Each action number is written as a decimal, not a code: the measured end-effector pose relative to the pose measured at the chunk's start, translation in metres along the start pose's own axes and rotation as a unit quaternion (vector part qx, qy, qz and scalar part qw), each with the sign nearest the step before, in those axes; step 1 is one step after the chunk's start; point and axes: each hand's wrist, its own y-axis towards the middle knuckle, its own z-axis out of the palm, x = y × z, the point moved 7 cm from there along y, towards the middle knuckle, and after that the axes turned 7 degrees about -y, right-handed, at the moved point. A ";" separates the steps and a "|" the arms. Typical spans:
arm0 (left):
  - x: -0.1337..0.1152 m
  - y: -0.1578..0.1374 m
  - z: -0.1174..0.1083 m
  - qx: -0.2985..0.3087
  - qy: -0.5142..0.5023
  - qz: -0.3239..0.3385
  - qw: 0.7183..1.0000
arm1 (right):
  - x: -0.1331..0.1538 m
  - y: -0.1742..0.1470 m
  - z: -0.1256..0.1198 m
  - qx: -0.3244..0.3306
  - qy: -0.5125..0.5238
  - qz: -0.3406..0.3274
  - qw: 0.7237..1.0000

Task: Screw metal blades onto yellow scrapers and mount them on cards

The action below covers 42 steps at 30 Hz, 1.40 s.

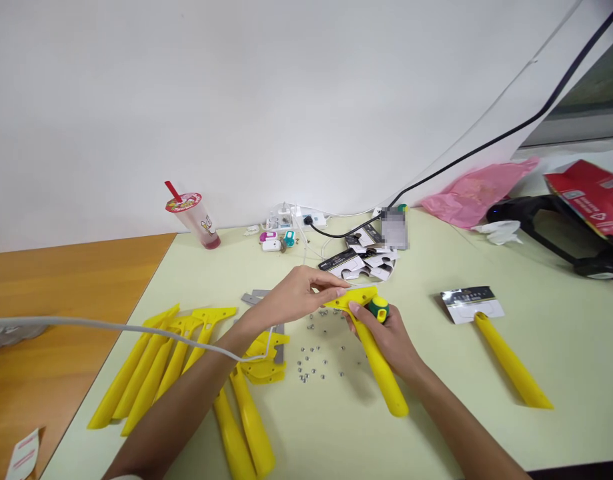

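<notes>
A yellow scraper is held above the table, its head up and its handle slanting down to the right. My left hand pinches the left end of the head, where a thin pale blade edge shows along the top. My right hand is closed around the upper handle, thumb on the neck. A green and yellow screwdriver handle sticks out of the same right hand; its shaft is hidden. Small metal screws or nuts lie scattered below. Grey blades and yellow plastic heads lie beside my left forearm.
Several yellow scraper handles lie at left. One scraper with a card lies at right. Black and white cards, a power strip and a drink cup stand along the wall. A grey cable crosses in front of my left arm.
</notes>
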 end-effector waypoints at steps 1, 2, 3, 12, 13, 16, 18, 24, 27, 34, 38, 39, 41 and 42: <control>0.001 0.000 -0.001 -0.004 0.000 -0.001 1.000 | 0.000 0.000 0.000 0.001 0.000 0.002 1.000; 0.002 0.001 -0.001 -0.009 -0.004 -0.002 1.000 | -0.001 0.000 0.001 0.002 0.000 0.005 1.000; 0.003 0.001 -0.002 -0.013 -0.009 -0.004 1.000 | -0.002 0.000 0.001 0.003 0.000 0.006 1.000; 0.007 0.003 0.002 -0.008 -0.046 -0.032 0.998 | -0.001 0.001 0.000 0.006 -0.006 0.009 1.000; 0.007 0.004 0.002 -0.005 -0.048 -0.032 0.998 | 0.000 0.001 0.000 0.004 -0.005 0.009 1.000; 0.008 0.006 -0.007 -0.008 -0.031 -0.033 0.999 | 0.001 0.000 -0.002 -0.011 0.006 0.003 1.000; 0.012 0.006 -0.015 -0.004 0.009 -0.043 0.999 | 0.000 0.000 -0.006 -0.034 0.030 -0.001 0.999; 0.038 0.003 -0.024 0.111 0.209 -0.079 0.968 | 0.006 0.003 -0.036 -0.178 0.158 -0.017 0.971; 0.050 0.002 -0.019 0.155 0.230 -0.091 0.956 | 0.024 0.012 -0.052 -0.219 0.175 -0.054 0.958; 0.065 0.002 -0.010 0.186 0.251 -0.114 0.943 | 0.026 0.039 -0.053 -0.146 0.159 -0.051 0.975; 0.065 0.003 -0.007 0.211 0.252 -0.104 0.939 | 0.006 0.037 -0.039 -0.068 0.179 0.027 0.981; 0.064 0.004 -0.006 0.216 0.251 -0.101 0.938 | 0.003 0.036 -0.036 -0.054 0.178 0.043 0.982; 0.063 0.005 -0.006 0.220 0.249 -0.096 0.938 | -0.003 0.033 -0.032 -0.034 0.179 0.069 0.981; 0.063 0.006 -0.005 0.221 0.246 -0.095 0.939 | -0.005 0.033 -0.030 -0.026 0.181 0.078 0.980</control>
